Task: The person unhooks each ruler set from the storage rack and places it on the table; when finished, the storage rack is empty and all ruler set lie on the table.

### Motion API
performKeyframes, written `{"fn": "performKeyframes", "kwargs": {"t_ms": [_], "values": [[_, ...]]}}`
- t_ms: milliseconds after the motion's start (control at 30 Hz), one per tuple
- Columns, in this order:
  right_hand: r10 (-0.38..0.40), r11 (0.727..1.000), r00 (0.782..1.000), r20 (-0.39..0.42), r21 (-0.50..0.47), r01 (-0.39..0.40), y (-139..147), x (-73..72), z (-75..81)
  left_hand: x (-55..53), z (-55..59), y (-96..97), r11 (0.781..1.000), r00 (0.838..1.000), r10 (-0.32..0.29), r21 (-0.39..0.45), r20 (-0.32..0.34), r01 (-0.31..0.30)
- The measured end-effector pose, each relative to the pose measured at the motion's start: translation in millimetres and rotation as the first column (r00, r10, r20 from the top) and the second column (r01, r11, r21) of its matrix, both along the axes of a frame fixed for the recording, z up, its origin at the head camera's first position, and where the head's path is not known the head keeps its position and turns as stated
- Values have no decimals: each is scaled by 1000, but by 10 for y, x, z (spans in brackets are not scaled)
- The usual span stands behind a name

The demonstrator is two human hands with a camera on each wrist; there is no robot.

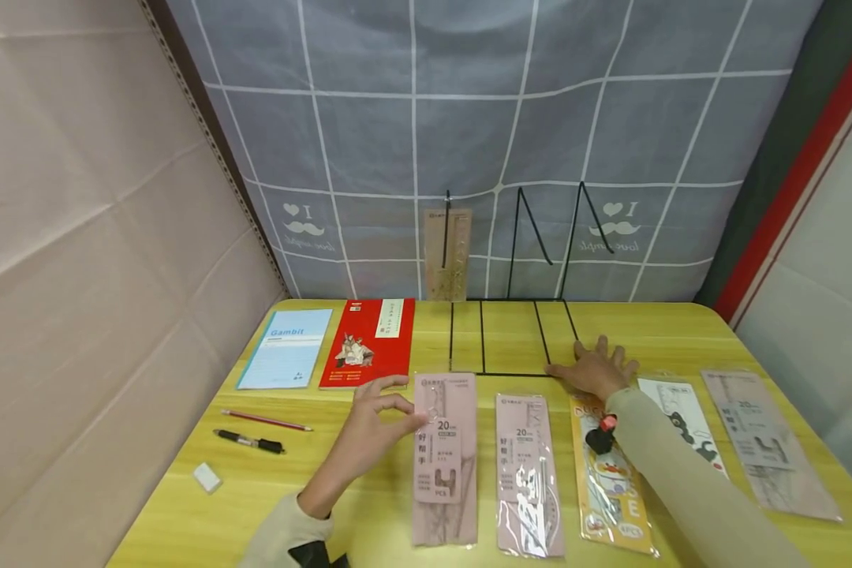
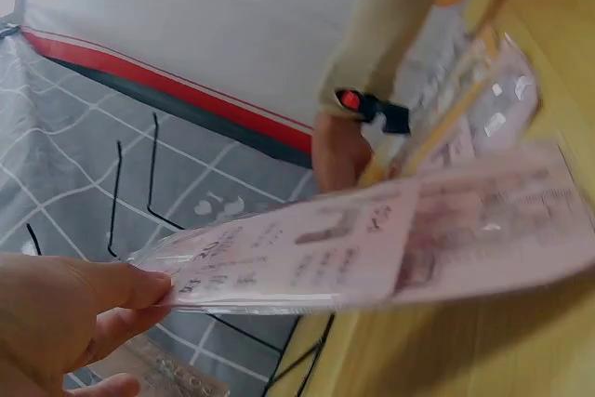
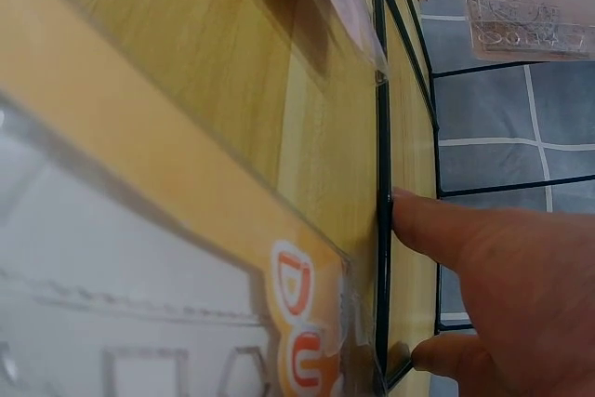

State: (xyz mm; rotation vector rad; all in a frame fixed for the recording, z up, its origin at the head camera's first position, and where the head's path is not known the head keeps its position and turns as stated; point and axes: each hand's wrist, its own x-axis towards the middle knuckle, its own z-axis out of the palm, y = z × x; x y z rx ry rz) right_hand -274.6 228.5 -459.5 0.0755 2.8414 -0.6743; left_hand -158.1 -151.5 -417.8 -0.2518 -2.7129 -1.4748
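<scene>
My left hand [image 1: 375,426] pinches the top edge of a pink ruler set packet [image 1: 443,473] between thumb and finger. In the left wrist view the packet [image 2: 363,244] slants with its top end raised over the table. My right hand [image 1: 599,372] has its fingers spread at the right end of a black wire rack's base [image 1: 511,375]. Its thumb touches the base's front bar [image 3: 383,155] in the right wrist view. Another ruler set packet [image 1: 460,244] hangs on the rack's left hook; the two hooks to its right hold nothing.
To the right lie a second pink packet [image 1: 521,465], an orange packet [image 1: 614,505], a white cat-print packet [image 1: 681,418] and another pink packet [image 1: 767,442]. On the left are a blue notebook [image 1: 284,355], red booklet [image 1: 369,339], pencil [image 1: 266,420], pen [image 1: 248,441] and eraser [image 1: 207,477].
</scene>
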Motion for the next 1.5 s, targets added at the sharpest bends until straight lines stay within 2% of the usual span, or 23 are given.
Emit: {"fn": "performKeyframes", "kwargs": {"t_ms": [133, 233, 300, 400, 500, 600, 1000, 1367, 1500], "values": [[-1, 1000, 1000, -1, 9, 1, 4, -6, -14, -111, -197, 9, 991, 989, 29, -123, -147, -47], [-3, 1000, 1000, 0, 10, 3, 0, -3, -11, -188, -333, 10, 982, 981, 21, -181, -195, -57], [-4, 1000, 1000, 1, 7, 4, -5, -1, -4, -226, -413, 5, 975, 981, 5, -215, -196, -48], [-8, 1000, 1000, 4, 6, 8, -11, -1, 2, -265, -516, -7, 965, 987, -17, -260, -161, -26], [-11, 1000, 1000, 7, 9, 11, -14, -4, 4, -280, -595, -11, 959, 994, -32, -284, -108, 0], [-13, 1000, 1000, 7, 8, 13, -16, 3, 2, -292, -650, -15, 955, 995, -49, -296, -88, 21], [-23, 1000, 1000, -6, 5, 23, -16, 13, -30, -284, -696, -5, 944, 997, -57, -327, -58, 35], [-31, 1000, 999, -13, 0, 31, -8, 11, -58, -236, -649, 27, 938, 997, 15, -343, -79, -41], [-33, 999, 999, -15, -4, 33, -3, 16, -62, -263, -574, 37, 935, 996, 25, -351, -90, -55]]}}
